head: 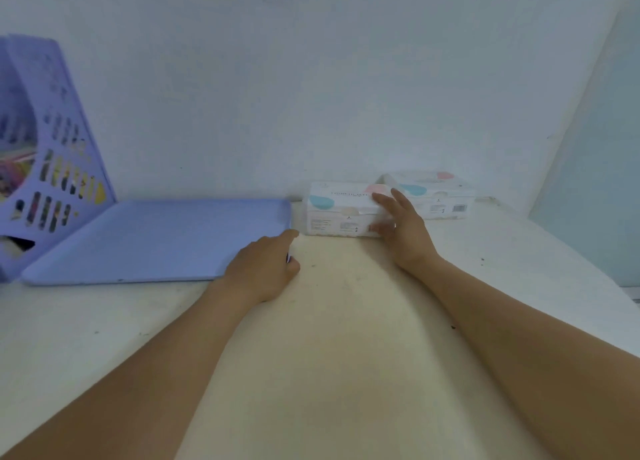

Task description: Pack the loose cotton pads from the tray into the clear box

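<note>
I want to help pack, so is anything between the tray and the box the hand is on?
Nothing visible. The lilac tray and the nearer cotton pad box sit side by side with only bare table between. The right hand holds that box; the left hand rests at the tray's corner. No loose pads show.

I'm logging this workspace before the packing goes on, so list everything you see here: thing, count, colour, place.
tray: 1, lilac, flat on the table, left of centre; no loose pads visible on it
near box: 1, clear with white label, by the wall, right of the tray
far box: 1, same kind, behind and right of the near box
file rack: 1, lilac, far left, holds colourful items
table: 1, off-white
left hand: 1, grips the tray's right edge
right hand: 1, holds the near box's right end
</note>
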Demonstrator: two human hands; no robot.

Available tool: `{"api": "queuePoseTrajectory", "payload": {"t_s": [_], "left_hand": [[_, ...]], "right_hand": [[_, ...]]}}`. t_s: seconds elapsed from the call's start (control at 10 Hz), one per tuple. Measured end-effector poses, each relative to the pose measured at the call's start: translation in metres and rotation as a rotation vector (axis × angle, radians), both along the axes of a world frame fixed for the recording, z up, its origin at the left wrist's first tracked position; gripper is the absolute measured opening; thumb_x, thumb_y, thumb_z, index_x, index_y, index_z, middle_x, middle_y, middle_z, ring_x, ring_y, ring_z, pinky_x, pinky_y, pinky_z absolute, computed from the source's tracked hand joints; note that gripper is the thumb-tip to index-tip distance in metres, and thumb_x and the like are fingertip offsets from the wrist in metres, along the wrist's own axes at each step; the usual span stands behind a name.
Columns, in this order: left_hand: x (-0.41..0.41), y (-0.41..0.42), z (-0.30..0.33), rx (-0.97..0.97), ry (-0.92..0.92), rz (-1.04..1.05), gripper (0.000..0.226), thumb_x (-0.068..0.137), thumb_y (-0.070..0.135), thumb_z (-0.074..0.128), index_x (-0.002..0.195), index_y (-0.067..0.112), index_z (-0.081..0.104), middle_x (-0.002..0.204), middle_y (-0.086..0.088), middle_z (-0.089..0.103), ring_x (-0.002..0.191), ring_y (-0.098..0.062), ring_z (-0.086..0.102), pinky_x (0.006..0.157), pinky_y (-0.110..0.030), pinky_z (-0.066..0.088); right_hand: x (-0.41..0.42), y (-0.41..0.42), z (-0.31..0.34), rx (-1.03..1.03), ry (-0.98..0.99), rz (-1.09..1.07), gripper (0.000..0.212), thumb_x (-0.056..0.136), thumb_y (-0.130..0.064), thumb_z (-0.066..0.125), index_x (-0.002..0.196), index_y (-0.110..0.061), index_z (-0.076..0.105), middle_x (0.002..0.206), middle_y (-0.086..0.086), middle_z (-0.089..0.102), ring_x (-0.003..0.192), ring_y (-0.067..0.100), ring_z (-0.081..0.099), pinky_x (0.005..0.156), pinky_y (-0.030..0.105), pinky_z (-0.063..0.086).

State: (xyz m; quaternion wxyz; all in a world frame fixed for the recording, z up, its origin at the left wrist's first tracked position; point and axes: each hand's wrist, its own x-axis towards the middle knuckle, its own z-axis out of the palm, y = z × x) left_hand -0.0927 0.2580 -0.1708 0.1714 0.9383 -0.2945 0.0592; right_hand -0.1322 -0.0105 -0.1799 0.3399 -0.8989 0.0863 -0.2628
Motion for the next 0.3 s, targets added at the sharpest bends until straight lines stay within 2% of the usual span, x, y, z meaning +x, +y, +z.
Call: {"api": "queuePoseTrajectory", "payload": {"t_s": [0.1, 0.2, 0.3], "left_hand": [[0.012, -0.007, -0.004, -0.113, -0.093, -0.018, 0.041, 0.102, 0.030, 0.049, 0.143, 0.026, 0.048, 0.081, 0.010, 0.052, 0.087, -0.020, 0.053, 0.072, -0.031, 0.041], [0.019, -0.008, -0.007, -0.171, -0.100, -0.024, 0.033, 0.100, 0.028, 0.052, 0.133, 0.027, 0.055, 0.079, 0.010, 0.055, 0.083, -0.016, 0.049, 0.071, -0.031, 0.040], [0.013, -0.008, -0.006, -0.179, -0.134, 0.007, 0.031, 0.100, 0.031, 0.053, 0.130, 0.026, 0.057, 0.098, 0.003, 0.066, 0.092, -0.018, 0.057, 0.076, -0.030, 0.044]], "right_hand": [[0.011, 0.003, -0.002, -0.083, -0.015, -0.121, 0.053, 0.096, -0.012, 0.060, 0.143, -0.034, 0.051, 0.159, -0.002, 0.027, 0.131, 0.024, 0.047, 0.106, 0.030, 0.036], [0.023, 0.007, 0.001, -0.166, -0.093, -0.332, 0.038, 0.092, -0.007, 0.060, 0.127, -0.020, 0.052, 0.129, 0.008, 0.040, 0.100, 0.033, 0.057, 0.078, 0.038, 0.048], [0.031, 0.008, 0.002, -0.094, -0.132, -0.264, 0.017, 0.091, -0.006, 0.057, 0.107, -0.008, 0.055, 0.095, 0.004, 0.055, 0.080, 0.028, 0.056, 0.064, 0.033, 0.041]]}}
